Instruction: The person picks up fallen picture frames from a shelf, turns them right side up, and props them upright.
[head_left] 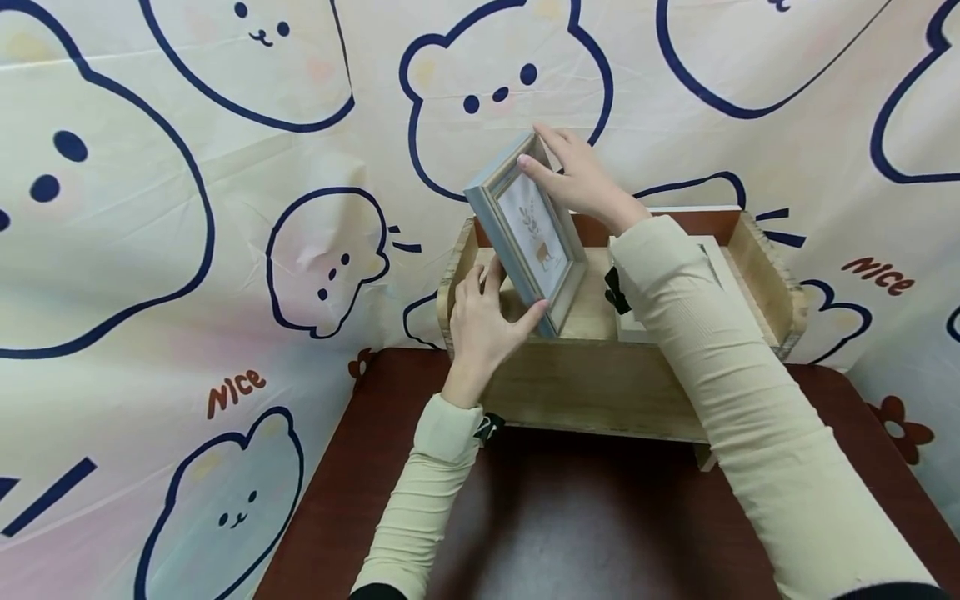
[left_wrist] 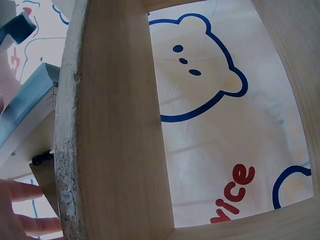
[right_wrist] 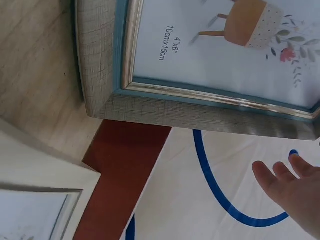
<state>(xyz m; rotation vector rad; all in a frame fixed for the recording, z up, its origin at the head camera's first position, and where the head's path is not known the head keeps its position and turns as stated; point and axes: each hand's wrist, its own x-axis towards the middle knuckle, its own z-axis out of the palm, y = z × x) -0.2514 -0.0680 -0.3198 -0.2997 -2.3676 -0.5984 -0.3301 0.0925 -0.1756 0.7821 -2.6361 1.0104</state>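
Observation:
Tilted over a wooden shelf [head_left: 592, 383] is a grey-blue picture frame [head_left: 558, 310], its printed sheet showing a plant and a small stool. My left hand [head_left: 483, 321] holds its lower left part, thumb at the bottom corner and fingers along the left side. At the top, my right hand [head_left: 581, 175] grips the upper edge, thumb toward the front. In the right wrist view, several right fingers [right_wrist: 280, 182] show beyond the frame's edge; the thumb is out of that view. A white picture frame [right_wrist: 50, 160] lies in the shelf, partly behind my right sleeve.
The shelf stands on a dark red table [head_left: 322, 508], with raised wooden side walls [head_left: 768, 279] and a brown-red strip [right_wrist: 120, 170] at the back. Behind hangs a cloth [head_left: 315, 167] printed with cartoon bears. In the left wrist view, the shelf's rough edge [left_wrist: 70, 150] is close.

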